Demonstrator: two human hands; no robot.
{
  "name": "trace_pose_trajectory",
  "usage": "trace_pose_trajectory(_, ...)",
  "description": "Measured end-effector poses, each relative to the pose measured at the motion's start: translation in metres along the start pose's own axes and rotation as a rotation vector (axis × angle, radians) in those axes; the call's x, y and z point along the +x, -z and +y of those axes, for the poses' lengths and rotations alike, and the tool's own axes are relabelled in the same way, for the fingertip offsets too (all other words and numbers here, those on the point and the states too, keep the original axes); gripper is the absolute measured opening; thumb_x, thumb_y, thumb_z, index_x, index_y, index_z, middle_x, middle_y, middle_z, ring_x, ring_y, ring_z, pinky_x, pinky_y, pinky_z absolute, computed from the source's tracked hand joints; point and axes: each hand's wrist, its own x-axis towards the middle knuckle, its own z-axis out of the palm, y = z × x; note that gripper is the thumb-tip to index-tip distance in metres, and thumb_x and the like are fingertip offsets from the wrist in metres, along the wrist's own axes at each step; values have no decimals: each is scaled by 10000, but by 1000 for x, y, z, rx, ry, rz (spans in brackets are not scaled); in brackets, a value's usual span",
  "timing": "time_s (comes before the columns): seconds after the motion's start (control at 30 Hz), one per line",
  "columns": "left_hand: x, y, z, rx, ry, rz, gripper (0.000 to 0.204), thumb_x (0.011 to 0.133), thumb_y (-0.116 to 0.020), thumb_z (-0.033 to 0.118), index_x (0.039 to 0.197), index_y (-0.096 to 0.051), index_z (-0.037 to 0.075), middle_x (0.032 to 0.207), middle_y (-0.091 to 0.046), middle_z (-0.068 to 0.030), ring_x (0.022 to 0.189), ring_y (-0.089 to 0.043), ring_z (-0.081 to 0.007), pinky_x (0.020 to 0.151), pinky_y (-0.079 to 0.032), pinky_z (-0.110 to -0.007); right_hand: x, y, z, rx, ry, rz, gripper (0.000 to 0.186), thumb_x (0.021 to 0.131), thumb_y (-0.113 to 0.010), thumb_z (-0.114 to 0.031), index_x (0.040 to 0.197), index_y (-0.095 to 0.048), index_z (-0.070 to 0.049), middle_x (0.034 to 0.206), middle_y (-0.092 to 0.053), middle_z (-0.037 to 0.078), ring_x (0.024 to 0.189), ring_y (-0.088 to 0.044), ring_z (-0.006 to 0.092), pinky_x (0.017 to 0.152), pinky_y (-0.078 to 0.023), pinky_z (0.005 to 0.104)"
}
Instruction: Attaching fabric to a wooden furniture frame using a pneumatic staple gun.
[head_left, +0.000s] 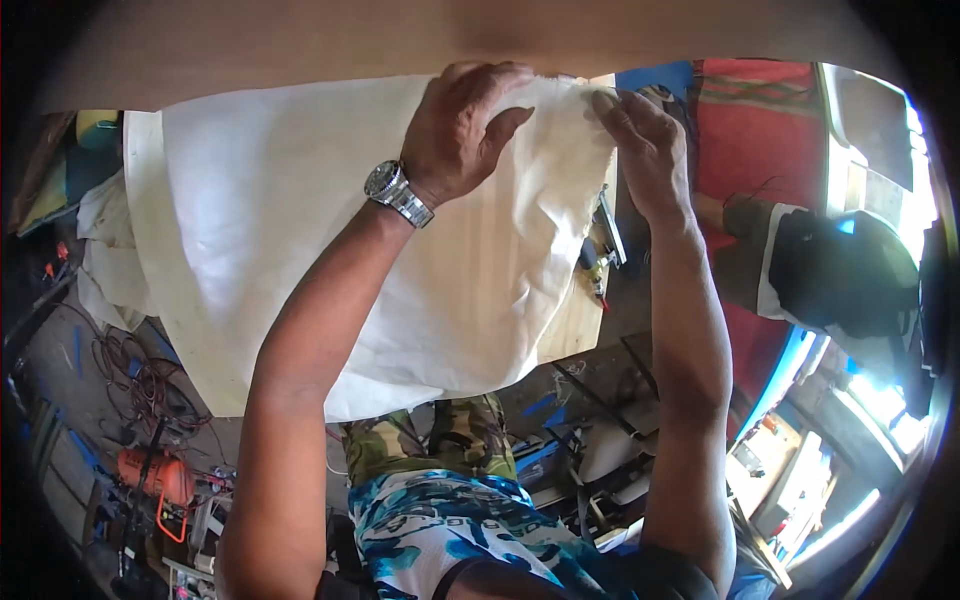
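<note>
A large white fabric sheet (370, 250) is spread over a pale wooden board (572, 335), wrinkled along its right side. My left hand (460, 130), with a metal watch (398, 190) on its wrist, lies near the sheet's far edge. Its fingers stretch to the right and the thumb stands apart from them. At the sheet's far right corner, my right hand (645, 140) pinches the frayed edge between thumb and fingers. The fingers behind the fabric are partly hidden. Below that corner, a tool with a red tip (597, 268) rests on the board beside the sheet.
A plain brown surface (480, 40) spans the far side. To the left, a coiled hose (140, 375) and an orange machine (157, 477) stand on the floor. At right are a red cloth-covered surface (755, 140) and a dark fabric-like bundle (845, 270).
</note>
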Motion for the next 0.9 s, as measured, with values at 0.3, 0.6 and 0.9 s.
trace_pose_trajectory(0.3,8,-5,-1,-265,77,-103,394,874,-731,108,1237,-581,71,1110,-696,-78,1067,-657,-241,900,-535,-362,-9,10,-14,22,124,53,279,974,-597,-107,1250,-615,-70,916,-727,47,823,-662,93,778,-529,247)
trace_pose_trajectory(0.6,5,-5,5,-321,102,-205,330,881,-716,42,1200,-653,98,1035,-688,-52,964,-654,-170,849,-536,-313,-8,22,0,88,174,-87,280,942,-533,-22,1183,-667,-71,991,-735,80,838,-680,117,769,-558,282)
trace_pose_trajectory(0.9,17,-6,-1,-210,113,-287,156,920,-682,76,1074,-706,73,894,-671,-46,843,-608,-147,762,-497,-294,-10,22,-2,-420,285,-55,239,895,-647,-131,1112,-710,-56,951,-725,147,836,-725,228,752,-567,319)
